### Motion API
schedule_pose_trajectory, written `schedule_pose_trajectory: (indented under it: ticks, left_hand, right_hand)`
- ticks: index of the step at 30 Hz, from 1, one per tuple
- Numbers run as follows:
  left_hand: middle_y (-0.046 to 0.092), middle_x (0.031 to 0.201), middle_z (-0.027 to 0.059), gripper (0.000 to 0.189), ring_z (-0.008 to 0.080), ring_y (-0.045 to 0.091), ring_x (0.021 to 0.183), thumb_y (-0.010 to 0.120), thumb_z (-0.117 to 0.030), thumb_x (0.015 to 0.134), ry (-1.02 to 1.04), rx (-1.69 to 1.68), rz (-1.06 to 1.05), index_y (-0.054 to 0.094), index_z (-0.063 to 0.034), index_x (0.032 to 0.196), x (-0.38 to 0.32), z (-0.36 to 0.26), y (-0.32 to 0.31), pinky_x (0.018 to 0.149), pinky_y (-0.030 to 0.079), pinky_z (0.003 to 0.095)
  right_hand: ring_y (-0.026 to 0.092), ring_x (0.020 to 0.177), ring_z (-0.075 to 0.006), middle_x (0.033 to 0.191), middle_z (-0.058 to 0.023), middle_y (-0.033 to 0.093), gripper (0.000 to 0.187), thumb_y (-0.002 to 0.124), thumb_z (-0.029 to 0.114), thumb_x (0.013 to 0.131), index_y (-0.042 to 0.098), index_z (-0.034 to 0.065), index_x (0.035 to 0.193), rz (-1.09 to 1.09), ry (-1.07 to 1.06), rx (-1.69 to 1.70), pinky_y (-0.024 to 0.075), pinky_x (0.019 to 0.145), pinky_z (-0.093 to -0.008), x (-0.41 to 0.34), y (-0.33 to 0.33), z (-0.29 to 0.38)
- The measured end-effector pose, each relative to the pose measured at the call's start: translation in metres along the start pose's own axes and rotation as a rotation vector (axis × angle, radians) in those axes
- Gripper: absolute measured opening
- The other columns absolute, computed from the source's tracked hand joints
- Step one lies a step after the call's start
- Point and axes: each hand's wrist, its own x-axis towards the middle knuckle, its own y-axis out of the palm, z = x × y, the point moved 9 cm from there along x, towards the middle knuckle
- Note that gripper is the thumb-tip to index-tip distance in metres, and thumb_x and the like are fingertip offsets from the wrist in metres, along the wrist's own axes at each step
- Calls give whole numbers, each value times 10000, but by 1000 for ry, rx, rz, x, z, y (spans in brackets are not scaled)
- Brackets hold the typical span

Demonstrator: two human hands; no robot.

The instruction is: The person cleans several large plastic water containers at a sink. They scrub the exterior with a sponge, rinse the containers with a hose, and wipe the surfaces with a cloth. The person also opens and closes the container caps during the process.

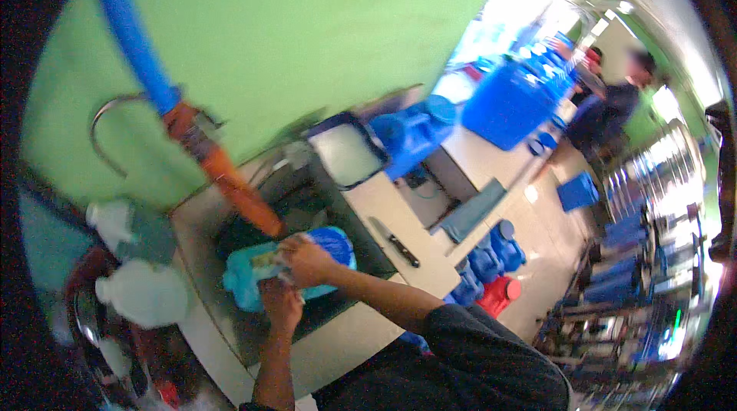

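A light-blue plastic jug (244,290) with a darker blue end (334,245) lies on its side in the dark sink basin (360,238). My right hand (311,261) is bent over its upper side, fingers curled at a small pale piece (283,274) that is too blurred to name. Just below, my left hand (281,304) meets it with bent fingers; its grip is blurred. A yellowish patch (262,261) shows on the jug beside the hands. An orange hose end (242,192), joined to a blue hose (129,31), reaches down to the jug.
A black-handled knife (404,251) lies on the counter at the right, near a white tray (348,154). White jugs (144,294) stand at the left. Blue containers (512,103) line the counter's far part; blue and red jugs (498,296) are on the floor. People (613,103) stand farther back.
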Motion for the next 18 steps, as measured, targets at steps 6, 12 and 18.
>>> schedule_pose_trajectory:
  ticks: [6, 12, 18]
  left_hand:
    - [500, 1403, 185, 726, 416, 440, 1318, 728, -206, 740, -180, -202, -164, 485, -34, 1403, -62, -2, -81, 1087, 341, 533]
    - [504, 1392, 161, 585, 440, 388, 1371, 682, -355, 816, -321, 59, -443, 549, -40, 1290, 17, 40, -104, 1114, 172, 707]
    - [510, 1436, 152, 603, 407, 451, 1337, 626, -280, 948, -681, -148, -627, 427, -52, 1470, -59, 105, -60, 1179, 288, 474]
  right_hand:
    - [611, 1160, -278, 1116, -102, 705, 414, 585, 454, 939, 658, 190, 1249, 75, -44, -234, 329, 1078, -543, 2, 13, 15]
    - [620, 1138, -285, 1122, -106, 706, 403, 620, 435, 926, 672, 173, 1228, 65, -7, -180, 324, 1059, -531, -6, 4, 15]
    - [631, 1064, -299, 1064, -119, 707, 422, 592, 484, 926, 688, 160, 1179, 63, -11, -188, 383, 998, -524, -9, -6, 9]
